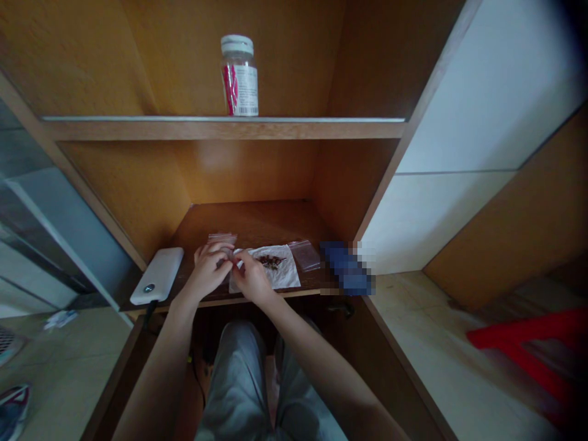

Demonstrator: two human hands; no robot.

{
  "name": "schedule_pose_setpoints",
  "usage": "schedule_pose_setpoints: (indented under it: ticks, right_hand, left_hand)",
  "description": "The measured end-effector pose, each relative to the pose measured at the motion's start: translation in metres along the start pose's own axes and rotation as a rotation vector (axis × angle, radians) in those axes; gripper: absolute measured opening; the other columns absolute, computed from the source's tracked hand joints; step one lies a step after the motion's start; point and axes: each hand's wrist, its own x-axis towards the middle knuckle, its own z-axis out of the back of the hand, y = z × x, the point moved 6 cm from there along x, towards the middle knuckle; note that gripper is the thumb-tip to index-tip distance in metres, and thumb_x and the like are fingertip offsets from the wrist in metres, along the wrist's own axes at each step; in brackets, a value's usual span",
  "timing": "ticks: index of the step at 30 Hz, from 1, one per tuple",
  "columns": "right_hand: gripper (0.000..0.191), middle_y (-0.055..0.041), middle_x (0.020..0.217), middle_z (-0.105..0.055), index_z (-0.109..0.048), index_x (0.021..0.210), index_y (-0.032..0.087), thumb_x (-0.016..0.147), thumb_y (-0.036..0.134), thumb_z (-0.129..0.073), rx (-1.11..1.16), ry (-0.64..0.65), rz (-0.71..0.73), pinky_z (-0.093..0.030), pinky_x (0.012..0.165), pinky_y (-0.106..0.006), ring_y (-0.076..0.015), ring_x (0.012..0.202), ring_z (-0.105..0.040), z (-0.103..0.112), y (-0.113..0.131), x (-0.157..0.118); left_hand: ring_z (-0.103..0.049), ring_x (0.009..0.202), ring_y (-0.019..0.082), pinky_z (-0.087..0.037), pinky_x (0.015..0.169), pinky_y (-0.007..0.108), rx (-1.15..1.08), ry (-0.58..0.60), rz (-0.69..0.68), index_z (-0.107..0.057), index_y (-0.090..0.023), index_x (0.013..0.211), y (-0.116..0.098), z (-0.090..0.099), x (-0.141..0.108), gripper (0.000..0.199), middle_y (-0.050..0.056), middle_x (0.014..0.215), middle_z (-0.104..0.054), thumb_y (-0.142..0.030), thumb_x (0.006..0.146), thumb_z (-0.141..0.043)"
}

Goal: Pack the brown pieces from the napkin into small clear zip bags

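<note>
On the lower shelf, my left hand [212, 269] and my right hand [252, 277] meet with bent fingers and pinched tips. Between them is something small and pale, possibly clear plastic, mostly hidden by the fingers. Just right of my right hand, a white paper sheet [290, 275] lies spread out with a small heap of dark brown dried bits [271, 262] on it. A clear zip bag [222, 237] shows behind my left hand. Another clear zip bag [307, 256] lies flat, right of the paper.
A white power bank [158, 275] with a dark cable lies on the shelf's left end. At the right end is a blue, pixelated object [348, 268]. A white-capped jar [240, 76] stands on the upper shelf [294, 129]. A red stool [528, 337] is at right.
</note>
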Motion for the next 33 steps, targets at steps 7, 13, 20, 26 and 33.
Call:
schedule_pose_setpoints:
  ticks: [7,13,20,26,33]
  right_hand:
    - [0.014,-0.0024,0.076,-0.064,-0.063,0.079,0.018,0.07,0.012,-0.053,0.007,0.085,0.017,-0.042,0.061,-0.023,-0.011,0.059,-0.053,0.007,-0.008,0.015]
    - [0.018,-0.001,0.075,-0.067,-0.068,0.082,0.019,0.071,0.016,-0.055,0.148,0.165,-0.033,-0.041,0.052,-0.021,-0.0078,0.049,-0.051,0.021,-0.028,0.028]
    - [0.03,-0.001,0.067,-0.064,-0.066,0.09,0.016,0.066,0.034,-0.064,0.307,0.307,-0.278,-0.035,0.039,-0.019,-0.0045,0.038,-0.043,0.035,-0.062,0.041]
    - [0.027,0.0012,0.058,-0.059,-0.066,0.08,0.016,0.065,0.038,-0.065,0.287,0.42,-0.33,-0.031,0.038,-0.018,-0.0048,0.04,-0.042,0.045,-0.055,0.046]
    - [0.025,0.0027,0.054,-0.055,-0.064,0.077,0.016,0.067,0.039,-0.064,0.269,0.448,-0.324,-0.032,0.04,-0.018,-0.0055,0.04,-0.043,0.048,-0.051,0.044]
  left_hand:
    - [-0.051,0.103,0.022,-0.032,0.094,0.04,-0.161,0.046,-0.049,-0.054,-0.021,0.057,0.002,-0.012,0.007,0.02,0.004,0.099,-0.062,-0.02,0.074,-0.044]
    - [-0.047,0.109,0.023,-0.032,0.095,0.04,-0.239,0.068,-0.022,-0.058,-0.022,0.089,0.006,-0.015,0.006,0.02,0.006,0.107,-0.058,-0.026,0.069,-0.056]
    - [-0.039,0.118,0.029,-0.028,0.098,0.044,-0.053,0.105,-0.09,-0.048,-0.021,0.115,-0.002,-0.029,0.014,0.055,0.012,0.119,-0.051,-0.04,0.066,-0.064]
    - [-0.041,0.115,0.026,-0.032,0.097,0.042,0.027,0.114,-0.156,-0.042,-0.019,0.119,0.001,-0.049,0.021,0.058,0.01,0.119,-0.049,-0.048,0.072,-0.057]
    - [-0.048,0.108,0.022,-0.037,0.093,0.038,-0.071,0.065,-0.177,-0.044,-0.019,0.116,0.003,-0.058,0.021,0.048,0.01,0.112,-0.052,-0.043,0.076,-0.054]
